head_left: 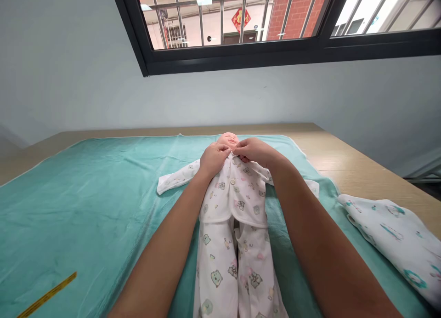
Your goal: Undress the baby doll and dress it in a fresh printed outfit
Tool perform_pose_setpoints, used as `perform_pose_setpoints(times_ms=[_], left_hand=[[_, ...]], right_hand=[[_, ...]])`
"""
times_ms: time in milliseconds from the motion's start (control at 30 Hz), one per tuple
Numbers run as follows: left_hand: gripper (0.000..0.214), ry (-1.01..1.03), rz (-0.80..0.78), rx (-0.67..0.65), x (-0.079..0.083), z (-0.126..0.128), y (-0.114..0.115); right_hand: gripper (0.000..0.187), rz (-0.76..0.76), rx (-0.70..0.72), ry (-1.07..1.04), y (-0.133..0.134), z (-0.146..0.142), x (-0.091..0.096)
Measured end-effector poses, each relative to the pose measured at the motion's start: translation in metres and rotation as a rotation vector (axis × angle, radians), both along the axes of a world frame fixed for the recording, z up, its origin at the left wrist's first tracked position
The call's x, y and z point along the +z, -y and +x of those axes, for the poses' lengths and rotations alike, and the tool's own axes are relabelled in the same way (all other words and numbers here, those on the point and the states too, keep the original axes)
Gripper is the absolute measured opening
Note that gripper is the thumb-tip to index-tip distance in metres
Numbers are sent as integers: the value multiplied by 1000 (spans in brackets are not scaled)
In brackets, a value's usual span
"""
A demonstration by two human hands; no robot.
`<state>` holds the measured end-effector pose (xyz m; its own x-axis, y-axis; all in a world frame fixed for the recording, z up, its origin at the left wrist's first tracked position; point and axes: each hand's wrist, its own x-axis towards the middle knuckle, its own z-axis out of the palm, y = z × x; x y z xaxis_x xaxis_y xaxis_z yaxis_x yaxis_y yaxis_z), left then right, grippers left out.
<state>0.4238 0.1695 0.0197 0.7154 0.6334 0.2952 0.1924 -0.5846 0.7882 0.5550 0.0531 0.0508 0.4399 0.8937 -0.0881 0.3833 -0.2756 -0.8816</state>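
A baby doll point(227, 138) lies face up, its head at the far end, dressed in a white printed jacket point(215, 198) and matching trousers point(217, 263). Both sleeves stretch out sideways. At the doll's neck, my left hand point(214, 159) pinches one side of the jacket's collar. My right hand point(257, 151) pinches the other side, its fingertips close to the left ones. Below the collar, a button point(233, 181) shows on the jacket's front. My fingers partly cover the neck and the lower part of the head.
A turquoise blanket point(103, 194) is spread under the doll on a wooden table point(365, 166). Folded white printed cloth point(396, 235) lies at the right. A yellow strip point(48, 294) is at the lower left. Behind the table stands a wall with a barred window point(223, 60).
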Motion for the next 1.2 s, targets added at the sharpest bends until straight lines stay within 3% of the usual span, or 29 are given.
perform_pose_setpoints(times_ms=[267, 533, 700, 900, 1200], left_hand=[[26, -41, 76, -48, 5, -3, -2], [21, -34, 32, -21, 3, -3, -1], [19, 3, 105, 6, 1, -2, 0], [19, 31, 135, -21, 2, -3, 1], [15, 21, 31, -52, 4, -6, 0]], right_hand=[[15, 96, -113, -121, -5, -8, 0], [11, 160, -109, -163, -3, -12, 2], [12, 180, -104, -132, -3, -14, 3], [15, 160, -144, -121, -6, -13, 1], [18, 84, -131, -144, -8, -7, -6]])
